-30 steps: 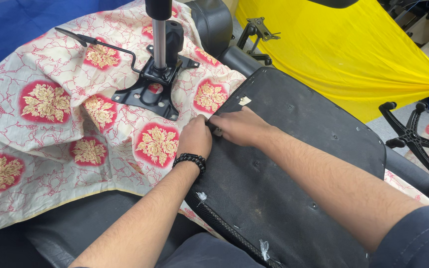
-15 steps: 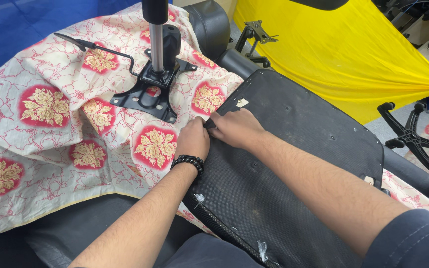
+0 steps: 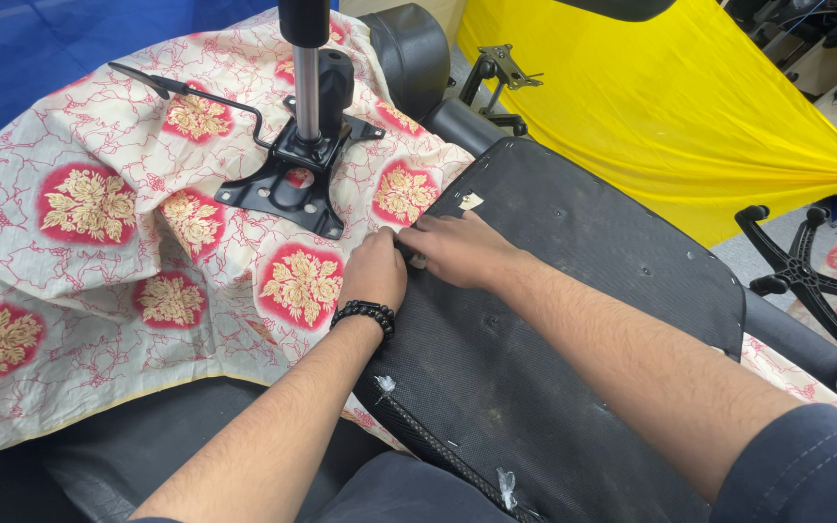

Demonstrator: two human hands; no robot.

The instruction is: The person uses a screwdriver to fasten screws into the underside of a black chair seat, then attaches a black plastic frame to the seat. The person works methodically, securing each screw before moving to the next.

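Observation:
My left hand (image 3: pixel 375 271), with a black bead bracelet at the wrist, rests on cream cloth with red and gold flower medallions (image 3: pixel 147 232), fingers curled at the cloth's edge. My right hand (image 3: pixel 457 250) lies beside it on the underside of a black chair seat (image 3: pixel 583 291), fingers pinching at the same edge where cloth meets seat. Both hands touch each other. Exactly what the fingertips grip is hidden. A black metal chair mechanism with a chrome gas cylinder (image 3: pixel 304 145) stands on the cloth just beyond the hands.
Yellow fabric (image 3: pixel 670 107) hangs at the back right. A black five-arm chair base (image 3: pixel 806 276) lies at the right edge. Black chair padding (image 3: pixel 414 53) sits behind the mechanism, blue fabric (image 3: pixel 41 48) at the upper left. More patterned cloth shows at the far right.
The view has shifted slightly; both hands stay together at the cloth's edge on the seat with only small finger movement.

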